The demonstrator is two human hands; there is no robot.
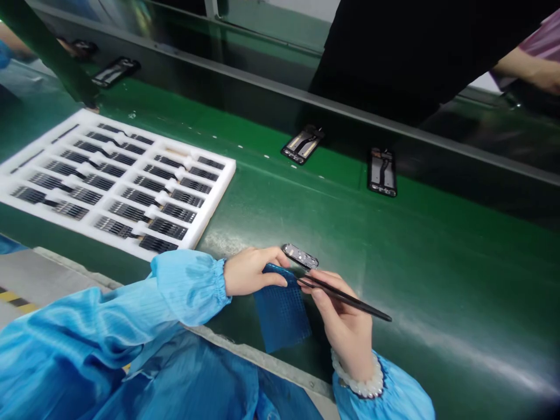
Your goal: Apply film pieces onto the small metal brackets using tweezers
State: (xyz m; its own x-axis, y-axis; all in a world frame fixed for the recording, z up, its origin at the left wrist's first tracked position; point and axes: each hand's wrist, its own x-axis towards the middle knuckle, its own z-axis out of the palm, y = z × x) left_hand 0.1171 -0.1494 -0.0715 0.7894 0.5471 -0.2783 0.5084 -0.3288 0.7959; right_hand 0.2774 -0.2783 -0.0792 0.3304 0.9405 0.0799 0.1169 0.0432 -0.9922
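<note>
gripping slender black tweezers beside gridded blue film.

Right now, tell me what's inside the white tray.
The white tray holds thin dark parts, grouped side by side in slots. The slot floors beneath these groups are covered, so they cannot be seen.

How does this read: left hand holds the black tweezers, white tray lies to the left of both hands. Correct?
Not quite: the black tweezers are in the right hand; the left hand pinches the blue sheet. The head view shows it. The white tray does lie to the left of both hands.
</note>
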